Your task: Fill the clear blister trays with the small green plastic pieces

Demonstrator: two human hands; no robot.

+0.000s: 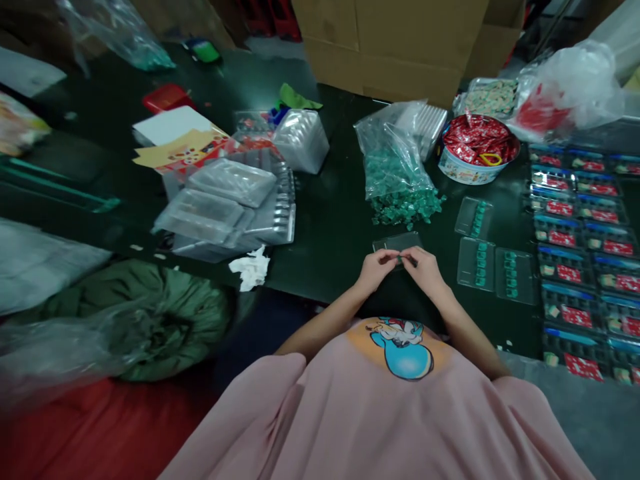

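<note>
My left hand [377, 270] and my right hand [423, 268] meet at the fingertips near the table's front edge. Both are closed in a pinch on a small green plastic piece [399, 259], mostly hidden by the fingers. Under and behind them lies a clear plastic tray [407, 240], partly covered by the hands. Beyond it, a heap of loose green pieces [407, 205] spills from a clear bag [393, 150]. To the right lie three clear trays, among them an upper tray [465, 217], each with a row of green pieces.
Packed trays [567, 273] with red packets and blue items line the right side. A round tin [473, 175] of red packets stands behind. Stacked clear trays [215, 213], a crumpled white tissue [251, 270] and yellow cards [173, 152] lie left. Cardboard [385, 47] stands at the back.
</note>
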